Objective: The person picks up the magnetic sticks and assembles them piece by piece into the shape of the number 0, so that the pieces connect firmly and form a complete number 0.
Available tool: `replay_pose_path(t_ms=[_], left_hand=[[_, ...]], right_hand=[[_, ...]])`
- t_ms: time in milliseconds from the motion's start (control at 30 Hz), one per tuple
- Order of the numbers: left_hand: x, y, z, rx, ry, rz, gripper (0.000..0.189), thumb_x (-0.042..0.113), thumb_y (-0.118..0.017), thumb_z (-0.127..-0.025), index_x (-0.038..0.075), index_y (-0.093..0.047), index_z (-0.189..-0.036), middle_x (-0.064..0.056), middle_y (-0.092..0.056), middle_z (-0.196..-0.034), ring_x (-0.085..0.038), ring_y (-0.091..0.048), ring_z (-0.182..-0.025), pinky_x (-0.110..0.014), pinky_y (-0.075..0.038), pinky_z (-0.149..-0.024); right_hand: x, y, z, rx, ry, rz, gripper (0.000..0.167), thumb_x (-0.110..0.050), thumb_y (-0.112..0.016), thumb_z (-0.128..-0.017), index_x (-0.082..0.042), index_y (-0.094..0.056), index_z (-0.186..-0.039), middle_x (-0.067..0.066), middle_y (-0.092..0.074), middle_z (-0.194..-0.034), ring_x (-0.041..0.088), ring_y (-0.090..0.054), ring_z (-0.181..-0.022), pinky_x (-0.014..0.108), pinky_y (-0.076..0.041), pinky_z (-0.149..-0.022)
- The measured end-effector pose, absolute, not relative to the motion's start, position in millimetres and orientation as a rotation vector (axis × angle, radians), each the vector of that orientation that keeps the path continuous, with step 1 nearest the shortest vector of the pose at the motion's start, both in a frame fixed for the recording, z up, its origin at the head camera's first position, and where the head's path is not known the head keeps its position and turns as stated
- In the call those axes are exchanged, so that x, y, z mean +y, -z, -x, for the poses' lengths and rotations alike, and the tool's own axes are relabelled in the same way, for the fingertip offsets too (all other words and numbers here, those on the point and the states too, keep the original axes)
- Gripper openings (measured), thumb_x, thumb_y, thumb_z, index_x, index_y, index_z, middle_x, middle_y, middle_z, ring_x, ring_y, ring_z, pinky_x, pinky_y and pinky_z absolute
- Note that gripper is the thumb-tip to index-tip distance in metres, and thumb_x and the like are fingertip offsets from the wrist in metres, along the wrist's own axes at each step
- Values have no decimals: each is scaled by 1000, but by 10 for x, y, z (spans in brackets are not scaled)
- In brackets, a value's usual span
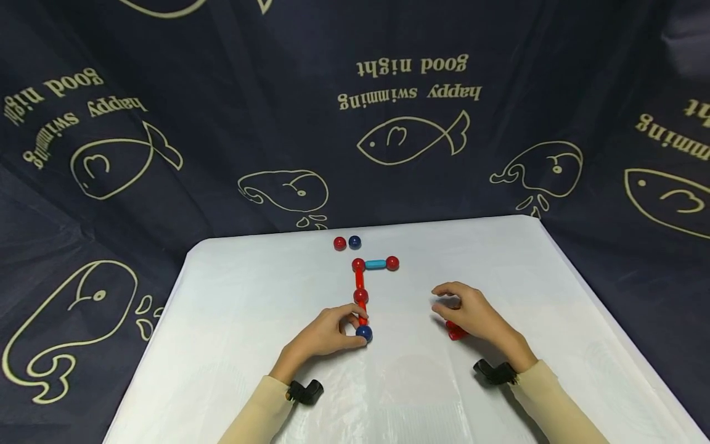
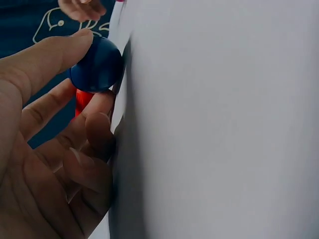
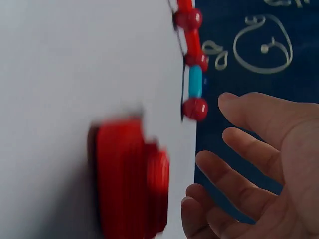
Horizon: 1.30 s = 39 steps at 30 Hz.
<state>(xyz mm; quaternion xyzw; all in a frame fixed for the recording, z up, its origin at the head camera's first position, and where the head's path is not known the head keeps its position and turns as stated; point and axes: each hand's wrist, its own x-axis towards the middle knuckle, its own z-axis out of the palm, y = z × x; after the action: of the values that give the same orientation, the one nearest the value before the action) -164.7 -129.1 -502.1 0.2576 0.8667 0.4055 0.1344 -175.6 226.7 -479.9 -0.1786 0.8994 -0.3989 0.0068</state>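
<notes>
My left hand (image 1: 327,334) pinches a dark blue ball (image 1: 363,333) at the near end of a ball-and-rod chain, with the thumb on the ball and fingers at the red rod beside it. That rod runs to a red ball (image 1: 361,296). Beyond it, another red rod (image 1: 359,279) leads to a red corner ball (image 1: 358,265). From this corner a light blue rod (image 1: 375,264) extends right to a red end ball (image 1: 392,263). My right hand (image 1: 471,310) hovers, fingers spread and holding nothing, by several red rod-like pieces (image 3: 124,184), partly hidden in the head view.
A loose red ball (image 1: 339,243) and a loose dark blue ball (image 1: 355,242) lie side by side near the far edge of the white table (image 1: 266,277). Behind the table hangs a dark curtain (image 1: 277,123) with fish drawings.
</notes>
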Motion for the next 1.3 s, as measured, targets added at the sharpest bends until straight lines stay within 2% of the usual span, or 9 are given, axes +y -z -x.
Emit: replay_pose_path(t_ms=[67, 167, 367, 533, 767, 867, 1067, 1300], left_hand=[[-1287, 5026, 1661, 2512, -1179, -755, 37, 30, -84, -87, 24, -68, -120, 7, -68, -97, -7, -55, -65, -23, -48, -64], [-1283, 5037, 1692, 2510, -1197, -758, 37, 30, -84, -87, 24, -69, -120, 7, -68, -97, -9, -55, -67, -23, -49, -65], [-1270, 5049, 1749, 2504, -1245, -745, 37, 29, -84, -87, 23, -69, -121, 8, -68, -97, -11, -56, -69, -24, -49, -65], [-1252, 5047, 1774, 2506, -1277, -721, 37, 29, -84, -87, 21, -68, -120, 7, -69, -98, -12, -56, -68, -25, -49, -66], [-1240, 5060, 1791, 2519, -1298, -711, 29, 27, -84, -88, 22, -71, -114, 8, -70, -100, -15, -61, -87, -24, -48, -71], [-1251, 5076, 1801, 2525, -1311, -713, 28, 26, -83, -88, 22, -72, -113, 6, -70, -101, -16, -61, -85, -24, -48, -69], [-1271, 5092, 1842, 2523, -1314, -695, 28, 29, -83, -88, 24, -73, -113, 6, -71, -101, -11, -57, -74, -23, -48, -65], [-1282, 5096, 1869, 2496, -1333, -661, 28, 30, -83, -88, 23, -73, -114, 5, -70, -102, -10, -54, -68, -24, -47, -63]], right_hand=[[2354, 4808, 1780, 2817, 1227, 512, 36, -20, -79, -92, -5, -70, -123, 14, -70, -126, 34, -67, -115, 50, -56, -92], [2457, 4825, 1813, 2833, 1190, 466, 37, -22, -79, -92, -6, -70, -124, 15, -70, -126, 34, -66, -117, 54, -53, -97], [2588, 4851, 1843, 2798, 1131, 438, 37, -27, -78, -93, -7, -70, -123, 12, -71, -124, 32, -65, -118, 52, -50, -100], [2654, 4888, 1831, 2774, 1083, 424, 29, -25, -76, -94, -11, -72, -119, 8, -72, -120, 29, -65, -115, 50, -50, -99], [2668, 4946, 1850, 2766, 1066, 412, 19, -18, -72, -95, -12, -74, -113, 7, -72, -113, 24, -64, -105, 47, -49, -95], [2655, 4963, 1869, 2782, 1058, 409, 18, -19, -71, -97, -12, -75, -112, 6, -72, -109, 22, -63, -100, 45, -50, -91], [2640, 4972, 1878, 2795, 1038, 392, 21, -19, -73, -95, -10, -75, -114, 9, -71, -113, 23, -63, -100, 44, -50, -91], [2627, 4979, 1925, 2797, 1024, 398, 16, -17, -73, -94, -9, -75, -107, 6, -71, -104, 19, -62, -93, 39, -51, -85]])
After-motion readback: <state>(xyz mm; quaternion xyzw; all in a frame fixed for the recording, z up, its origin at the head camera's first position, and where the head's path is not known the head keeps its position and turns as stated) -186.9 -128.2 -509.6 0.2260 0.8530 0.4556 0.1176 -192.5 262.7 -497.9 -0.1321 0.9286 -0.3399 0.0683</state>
